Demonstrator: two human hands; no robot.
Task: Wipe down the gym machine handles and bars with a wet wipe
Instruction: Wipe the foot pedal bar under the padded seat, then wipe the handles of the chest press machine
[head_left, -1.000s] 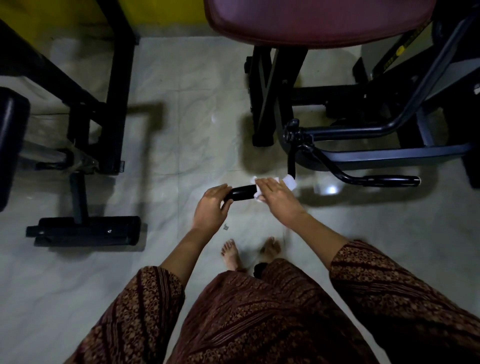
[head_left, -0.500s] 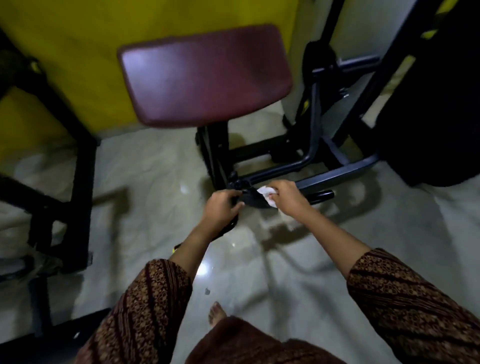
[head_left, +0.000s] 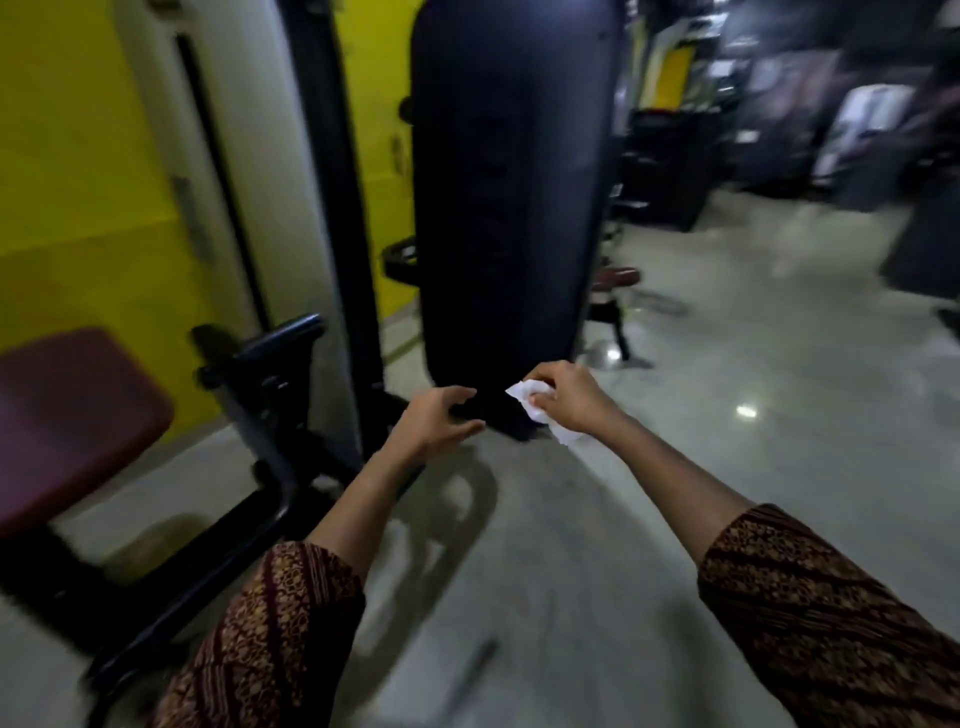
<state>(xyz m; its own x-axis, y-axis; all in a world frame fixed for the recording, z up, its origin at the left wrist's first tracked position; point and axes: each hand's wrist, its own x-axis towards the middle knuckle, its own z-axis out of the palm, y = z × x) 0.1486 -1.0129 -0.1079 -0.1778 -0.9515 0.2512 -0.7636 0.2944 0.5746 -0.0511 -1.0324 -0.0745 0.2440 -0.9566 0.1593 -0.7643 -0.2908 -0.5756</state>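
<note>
The view is blurred. A short black handle (head_left: 501, 415) shows between my two hands, low in front of a tall black pad (head_left: 509, 182). My left hand (head_left: 431, 426) curls its fingers and thumb round the handle's left end. My right hand (head_left: 566, 405) pinches a crumpled white wet wipe (head_left: 524, 402) against the handle's right side. Where the handle joins the machine is hidden in the dark. Black frame bars (head_left: 260, 499) of the machine run along the floor at lower left.
A maroon padded seat (head_left: 67, 415) stands at the left before a yellow wall (head_left: 78, 182). A small maroon stool (head_left: 615, 278) sits behind the pad. More dark machines (head_left: 675, 156) line the back right. Shiny grey floor (head_left: 727, 467) spreads to the right.
The camera has swung up and right, from the floor and seat to the tall black pad. Both hands stay close together at the handle, the right still holding the wipe.
</note>
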